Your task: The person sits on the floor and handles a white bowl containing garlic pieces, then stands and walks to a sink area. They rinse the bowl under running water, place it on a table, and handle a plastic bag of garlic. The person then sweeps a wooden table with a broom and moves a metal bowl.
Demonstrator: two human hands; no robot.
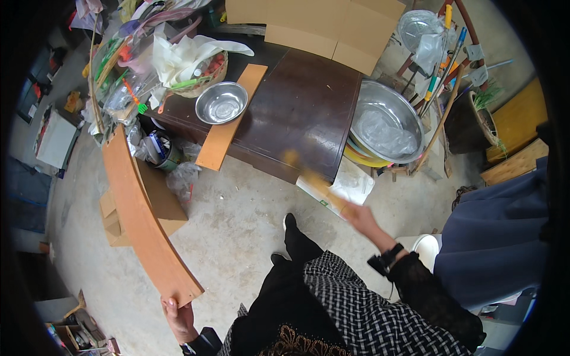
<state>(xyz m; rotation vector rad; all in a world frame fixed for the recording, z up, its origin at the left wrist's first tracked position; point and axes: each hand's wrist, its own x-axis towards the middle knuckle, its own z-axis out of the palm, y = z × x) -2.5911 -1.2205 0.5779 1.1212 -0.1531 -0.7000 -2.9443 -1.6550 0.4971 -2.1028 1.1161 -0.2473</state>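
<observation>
My left hand (pixel 179 317) grips the near end of a long orange-brown wooden board (pixel 144 209), thumb on its face. The board slants up and away to the left, its far end by a heap of bags, in front of a cardboard box (pixel 167 196). My right hand (pixel 360 217) is closed around a long yellowish-brown thing (pixel 318 181), too blurred to name. It points toward the front edge of a dark brown table (pixel 303 98). A second orange board (pixel 218 144) lies across that table, overhanging its front edge, with a steel bowl (pixel 221 103) resting on it.
A wicker basket (pixel 196 91) with a white cloth stands on the table, beside plastic bags. Flattened cardboard (pixel 320 26) covers its back. To the right are a large metal basin (pixel 387 124), long-handled tools and a planter (pixel 472 120). A blue cloth (pixel 494 240) hangs at the right.
</observation>
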